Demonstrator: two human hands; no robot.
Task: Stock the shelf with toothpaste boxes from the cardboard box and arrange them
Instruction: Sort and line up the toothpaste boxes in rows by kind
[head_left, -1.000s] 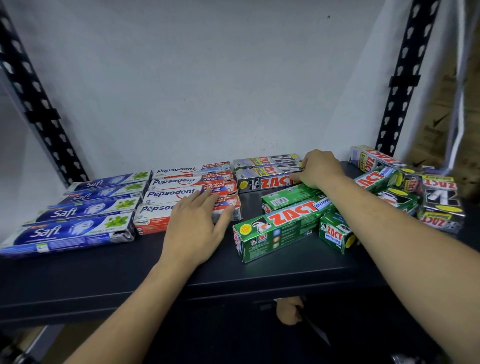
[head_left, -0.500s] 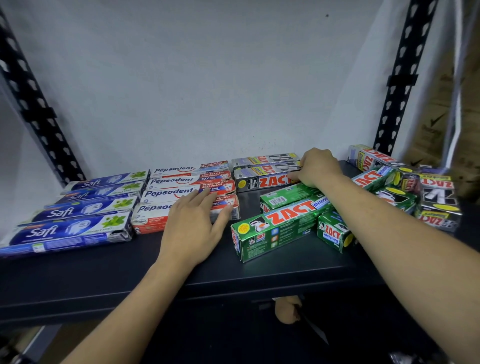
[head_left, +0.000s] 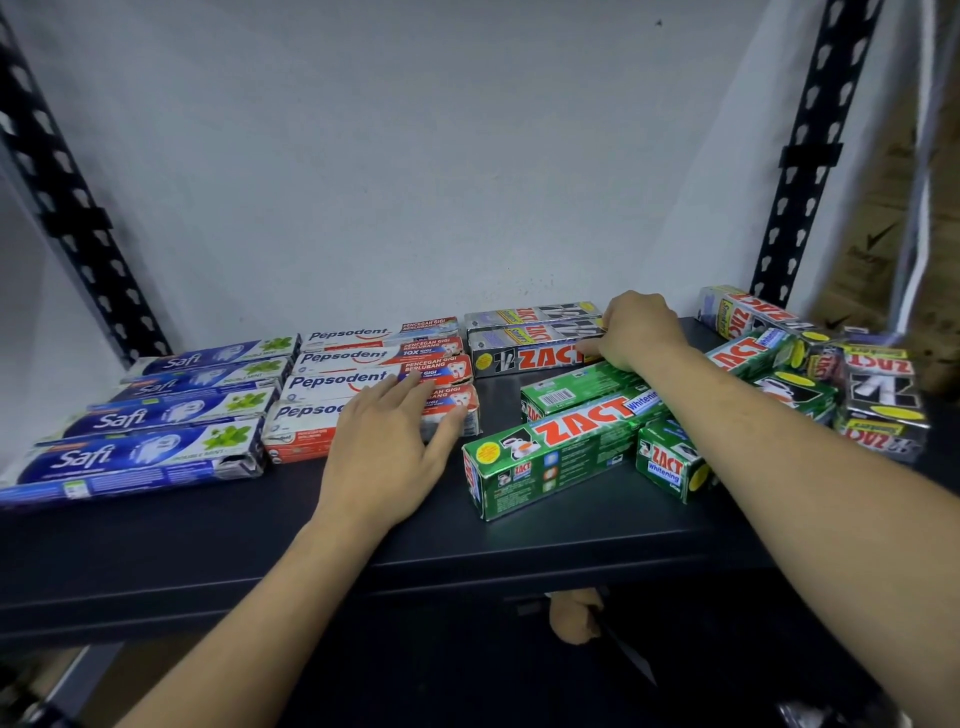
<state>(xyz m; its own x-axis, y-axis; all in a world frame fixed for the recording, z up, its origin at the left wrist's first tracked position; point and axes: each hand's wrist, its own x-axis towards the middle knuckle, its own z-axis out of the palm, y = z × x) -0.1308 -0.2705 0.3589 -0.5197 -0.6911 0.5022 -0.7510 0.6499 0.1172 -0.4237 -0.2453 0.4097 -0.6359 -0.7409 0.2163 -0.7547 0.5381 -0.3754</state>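
Black shelf (head_left: 519, 545), left hand (head_left: 384, 457) flat, fingers straight, on Pepsodent boxes (head_left: 337, 382) at centre, right hand (head_left: 641, 332) curled on the end of the black Zact box (head_left: 535, 358) behind, green Zact boxes (head_left: 556, 457) jumbled at right, Safi boxes (head_left: 140, 452) left.

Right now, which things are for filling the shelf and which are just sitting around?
For the job: Safi boxes, Pepsodent boxes, silver Zact boxes, green Zact boxes, shelf, left hand, right hand.
Just there: white wall, black slotted posts.
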